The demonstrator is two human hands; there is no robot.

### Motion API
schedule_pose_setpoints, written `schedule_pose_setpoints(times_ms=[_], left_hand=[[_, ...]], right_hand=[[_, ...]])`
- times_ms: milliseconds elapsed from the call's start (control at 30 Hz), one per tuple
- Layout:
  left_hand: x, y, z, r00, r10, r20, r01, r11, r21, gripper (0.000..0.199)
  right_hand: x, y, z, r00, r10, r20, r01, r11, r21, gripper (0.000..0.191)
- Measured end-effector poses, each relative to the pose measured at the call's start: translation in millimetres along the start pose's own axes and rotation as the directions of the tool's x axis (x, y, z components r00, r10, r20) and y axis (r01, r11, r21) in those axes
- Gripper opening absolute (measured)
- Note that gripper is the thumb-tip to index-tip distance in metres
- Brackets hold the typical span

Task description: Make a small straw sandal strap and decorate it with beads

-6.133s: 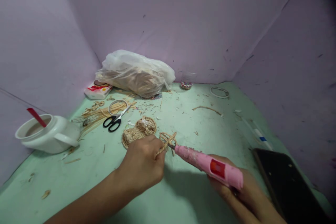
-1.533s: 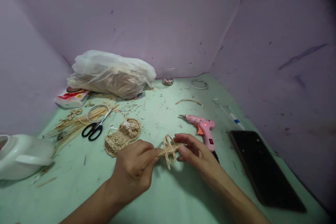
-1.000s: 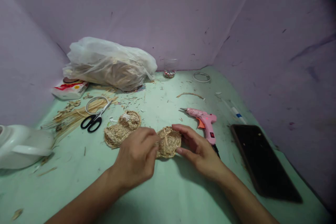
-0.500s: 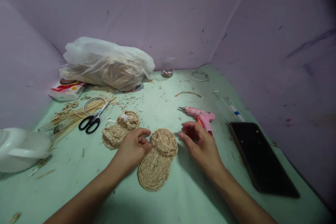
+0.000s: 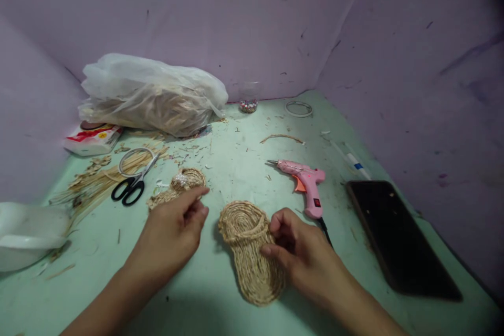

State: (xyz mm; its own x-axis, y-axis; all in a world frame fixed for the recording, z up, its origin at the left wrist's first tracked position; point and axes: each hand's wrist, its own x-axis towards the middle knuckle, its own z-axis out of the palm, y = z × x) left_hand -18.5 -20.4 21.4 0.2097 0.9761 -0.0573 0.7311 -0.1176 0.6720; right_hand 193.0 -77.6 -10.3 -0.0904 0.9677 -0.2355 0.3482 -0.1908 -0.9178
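A small woven straw slipper [image 5: 254, 252] is at front centre, its toe strap towards the wall. My right hand [image 5: 301, 252] pinches its right edge between thumb and fingers. A shadow lies beside the slipper; whether it is lifted off the table I cannot tell. To its left, my left hand [image 5: 173, 231] is held apart from it, index finger stretched out and thumb separate, nothing visible between them. Behind that hand lies a second straw slipper [image 5: 191, 177] with white beads on its strap, partly hidden by the hand.
A pink glue gun [image 5: 305, 181] lies right of centre, beside a dark phone [image 5: 397, 236]. On the left are scissors [image 5: 136, 181], straw strips [image 5: 92, 189] and a white jug [image 5: 31, 236]. Farther back stand a plastic bag [image 5: 157, 94] and a bead jar [image 5: 249, 102].
The front slipper has turned, its toe end swinging left and its heel right. My right hand has closed on its edge. My left hand has moved left, away from it.
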Motion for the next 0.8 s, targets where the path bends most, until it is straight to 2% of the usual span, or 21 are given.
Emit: schedule_pose_setpoints(times_ms=[67, 133, 167, 300, 400, 500, 600, 700, 800], left_hand=[[4.0, 0.0, -3.7, 0.98, 0.154, -0.124, -0.148, 0.987, 0.055, 0.028], [6.1, 0.4, -0.7, 0.964, 0.253, -0.085, -0.251, 0.967, 0.041, 0.022], [6.2, 0.3, 2.9, 0.96, 0.276, -0.038, -0.275, 0.961, 0.023, 0.02], [2.4, -3.7, 20.6, 0.976, 0.208, 0.064, -0.207, 0.978, -0.017, 0.017], [-1.3, -7.8, 26.5, 0.985, 0.162, 0.065, -0.163, 0.987, 0.009, 0.017], [-3.1, -12.0, 25.5, 0.965, 0.248, 0.084, -0.254, 0.965, 0.068, 0.021], [-2.7, -15.6, 23.7, 0.927, 0.354, 0.127, -0.369, 0.921, 0.124, 0.023], [-0.3, -16.0, 24.0, 0.899, 0.42, 0.126, -0.436, 0.887, 0.152, 0.018], [2.6, -12.7, 25.4, 0.871, 0.481, 0.101, -0.49, 0.865, 0.108, 0.018]], right_hand=[[11.0, -1.5, -10.2, 0.992, -0.023, 0.127, 0.025, 1.0, -0.018, 0.015], [20.5, -2.1, -14.5, 0.971, -0.04, 0.235, 0.052, 0.998, -0.042, 0.014], [23.8, -1.6, -14.0, 0.967, -0.054, 0.249, 0.069, 0.996, -0.052, 0.014], [24.9, 5.3, -2.0, 0.987, -0.125, 0.106, 0.138, 0.983, -0.124, 0.008], [19.0, 12.6, 5.4, 0.977, -0.209, 0.031, 0.21, 0.953, -0.22, 0.019], [16.5, 16.5, 6.4, 0.948, -0.317, 0.003, 0.308, 0.918, -0.251, 0.033], [18.3, 15.0, 4.2, 0.926, -0.377, 0.025, 0.37, 0.892, -0.258, 0.032], [20.7, 10.7, 2.3, 0.919, -0.383, 0.091, 0.393, 0.877, -0.276, 0.03], [21.7, 7.3, 1.5, 0.92, -0.376, 0.107, 0.391, 0.876, -0.281, 0.028]])
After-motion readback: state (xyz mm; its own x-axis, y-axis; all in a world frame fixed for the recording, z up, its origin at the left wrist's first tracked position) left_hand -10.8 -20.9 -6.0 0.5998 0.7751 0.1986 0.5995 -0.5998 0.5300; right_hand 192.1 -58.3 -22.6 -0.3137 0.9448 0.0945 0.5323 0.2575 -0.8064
